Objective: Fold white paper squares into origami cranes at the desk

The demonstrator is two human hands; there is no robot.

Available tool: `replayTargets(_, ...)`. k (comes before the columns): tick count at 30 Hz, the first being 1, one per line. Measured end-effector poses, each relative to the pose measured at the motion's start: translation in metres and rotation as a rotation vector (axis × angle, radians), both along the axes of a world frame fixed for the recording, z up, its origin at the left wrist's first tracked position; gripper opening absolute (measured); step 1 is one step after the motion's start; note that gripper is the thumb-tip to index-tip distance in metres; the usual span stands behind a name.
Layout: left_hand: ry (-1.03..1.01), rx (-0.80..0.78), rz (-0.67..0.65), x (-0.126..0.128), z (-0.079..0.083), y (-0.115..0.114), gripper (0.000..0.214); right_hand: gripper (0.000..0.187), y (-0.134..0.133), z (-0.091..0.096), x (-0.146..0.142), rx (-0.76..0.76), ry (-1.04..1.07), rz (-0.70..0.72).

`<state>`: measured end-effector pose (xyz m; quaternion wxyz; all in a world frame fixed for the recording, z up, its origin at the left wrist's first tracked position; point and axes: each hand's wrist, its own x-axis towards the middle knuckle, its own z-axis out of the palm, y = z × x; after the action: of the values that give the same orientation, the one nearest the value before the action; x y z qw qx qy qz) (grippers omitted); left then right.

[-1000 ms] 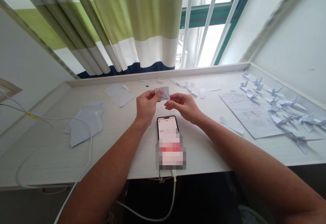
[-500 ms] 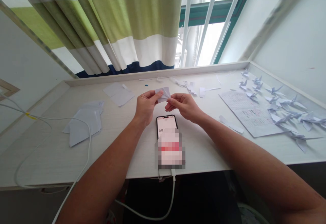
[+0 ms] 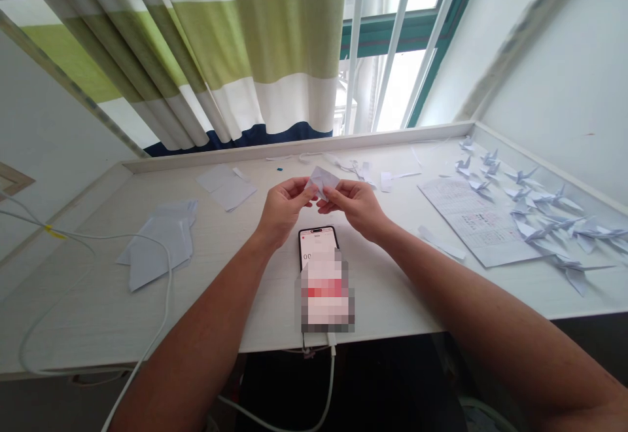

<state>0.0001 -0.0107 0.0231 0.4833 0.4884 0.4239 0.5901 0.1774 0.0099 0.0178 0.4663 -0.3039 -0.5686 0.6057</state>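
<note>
A small folded piece of white paper (image 3: pixel 322 178) is held up above the desk, between both hands. My left hand (image 3: pixel 289 204) pinches its left lower edge, thumb on the near face. On the other side, my right hand (image 3: pixel 354 201) grips the lower right part between thumb and fingers. The paper shows creases and a pointed, diamond-like outline; its far side is hidden. Just below the hands lies a phone (image 3: pixel 318 242) on the desk, its screen lit and partly blurred out.
Several folded paper cranes (image 3: pixel 544 199) cover the right side, some on a written sheet (image 3: pixel 466 222). A stack of paper squares (image 3: pixel 161 242) lies left, with more sheets (image 3: pixel 226 186) behind. Paper scraps (image 3: pixel 363 170) lie at the back. A white cable (image 3: pixel 169 288) crosses the left.
The folded paper has turned so a corner points up, and my left hand has shifted lower on it. My right hand has moved slightly to take a fuller grip.
</note>
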Motion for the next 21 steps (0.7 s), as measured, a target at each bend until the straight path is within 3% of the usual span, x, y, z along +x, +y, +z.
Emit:
replayTargets(9,0.035,0.053,0.065,0.0041,-0.0011,-0.0019,0.038,0.050,0.0022,-0.0034,-0.0006,0.025,-0.053,0.025)
replayTargets(14,0.078,0.084,0.049,0.0029,-0.0042,-0.0009,0.033,0.049,0.0036,-0.0034,0.0038,0.320,-0.177,-0.208)
replayTargets(16,0.104,0.100,0.038,0.0026,-0.0049,-0.0008,0.032,0.044,0.0041,-0.0026,0.0062,0.427,-0.218,-0.214)
replayTargets(21,0.132,0.151,0.061,0.0029,-0.0052,-0.0005,0.035,0.019,0.0077,-0.0047,0.0077,0.461,-0.243,-0.211)
